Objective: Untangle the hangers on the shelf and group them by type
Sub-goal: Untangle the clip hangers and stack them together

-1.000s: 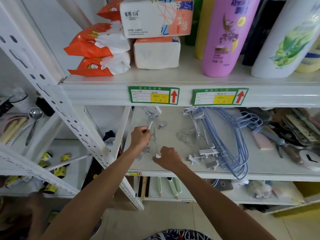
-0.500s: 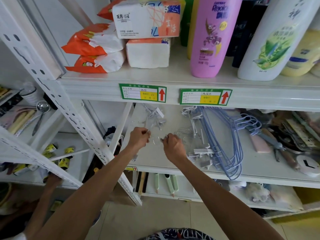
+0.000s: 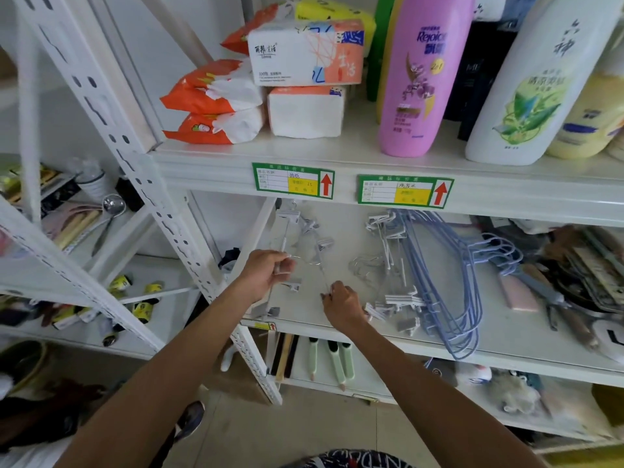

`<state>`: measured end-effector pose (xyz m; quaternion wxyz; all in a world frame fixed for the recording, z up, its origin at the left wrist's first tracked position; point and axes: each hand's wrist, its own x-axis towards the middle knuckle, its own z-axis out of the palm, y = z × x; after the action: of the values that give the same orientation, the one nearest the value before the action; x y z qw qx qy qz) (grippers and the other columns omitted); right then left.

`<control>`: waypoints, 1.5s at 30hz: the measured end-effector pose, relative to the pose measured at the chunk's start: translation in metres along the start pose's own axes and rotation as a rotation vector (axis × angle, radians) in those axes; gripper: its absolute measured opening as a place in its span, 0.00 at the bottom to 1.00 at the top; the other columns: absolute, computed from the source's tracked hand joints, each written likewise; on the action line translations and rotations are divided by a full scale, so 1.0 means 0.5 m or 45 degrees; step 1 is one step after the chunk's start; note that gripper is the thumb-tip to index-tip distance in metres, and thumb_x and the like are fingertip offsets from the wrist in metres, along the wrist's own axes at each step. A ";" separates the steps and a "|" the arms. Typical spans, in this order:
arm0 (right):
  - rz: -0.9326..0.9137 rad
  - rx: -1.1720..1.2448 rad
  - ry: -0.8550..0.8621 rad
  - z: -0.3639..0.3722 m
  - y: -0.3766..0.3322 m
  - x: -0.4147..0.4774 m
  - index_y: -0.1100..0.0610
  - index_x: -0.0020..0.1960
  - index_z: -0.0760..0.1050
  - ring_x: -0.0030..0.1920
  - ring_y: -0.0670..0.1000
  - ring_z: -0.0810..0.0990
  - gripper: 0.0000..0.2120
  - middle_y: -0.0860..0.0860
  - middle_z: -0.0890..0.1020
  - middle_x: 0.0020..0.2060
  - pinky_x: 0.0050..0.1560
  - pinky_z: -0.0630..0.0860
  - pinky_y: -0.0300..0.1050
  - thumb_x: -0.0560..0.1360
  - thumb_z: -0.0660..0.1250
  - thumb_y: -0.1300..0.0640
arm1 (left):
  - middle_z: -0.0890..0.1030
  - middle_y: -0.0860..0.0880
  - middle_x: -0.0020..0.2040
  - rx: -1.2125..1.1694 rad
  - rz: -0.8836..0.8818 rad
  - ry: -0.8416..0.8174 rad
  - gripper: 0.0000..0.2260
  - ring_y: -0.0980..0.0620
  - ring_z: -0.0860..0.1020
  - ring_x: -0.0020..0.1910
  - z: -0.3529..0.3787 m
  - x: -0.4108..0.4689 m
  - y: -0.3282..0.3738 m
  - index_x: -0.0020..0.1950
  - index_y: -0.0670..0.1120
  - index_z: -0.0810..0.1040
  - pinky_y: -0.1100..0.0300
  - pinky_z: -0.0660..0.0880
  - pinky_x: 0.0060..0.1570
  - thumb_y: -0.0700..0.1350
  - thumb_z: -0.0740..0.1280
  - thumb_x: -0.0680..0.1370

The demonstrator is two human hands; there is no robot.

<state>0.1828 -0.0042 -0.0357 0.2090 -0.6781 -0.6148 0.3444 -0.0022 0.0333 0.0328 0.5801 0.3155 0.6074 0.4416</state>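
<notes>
On the middle shelf (image 3: 337, 320) my left hand (image 3: 266, 270) grips a white clip hanger (image 3: 285, 238) that runs from the shelf's back down past the hand to its front edge. My right hand (image 3: 341, 300) pinches the lower end of a second clip hanger (image 3: 322, 261), whose thin rod slants up toward the first. The two hangers' hooks meet between my hands. To the right lies a pile of white clip hangers (image 3: 395, 265), and beside it a stack of pale blue wire hangers (image 3: 449, 282).
Tissue packs (image 3: 304, 79) and shampoo bottles (image 3: 415, 79) stand on the shelf above. Pliers and assorted tools (image 3: 557, 285) crowd the right end of the hanger shelf. A slanted white upright (image 3: 162, 224) runs at the left. Toothbrushes (image 3: 334, 363) lie on the shelf below.
My right hand has moved down and to the right, drawing its clip hanger away from the one in my left hand. The camera view has shifted slightly lower.
</notes>
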 end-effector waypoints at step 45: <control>-0.595 -1.060 0.459 -0.288 0.039 -0.102 0.61 0.32 0.79 0.29 0.57 0.80 0.07 0.55 0.80 0.30 0.29 0.77 0.47 0.57 0.72 0.70 | 0.84 0.36 0.54 -0.046 -0.310 -0.508 0.30 0.44 0.84 0.47 0.263 -0.048 0.077 0.61 0.31 0.77 0.58 0.82 0.39 0.58 0.70 0.75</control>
<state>0.3002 -0.0370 0.0583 0.0953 -0.5969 -0.7892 -0.1083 0.1250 0.0499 0.0861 0.7431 0.3107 0.5064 0.3080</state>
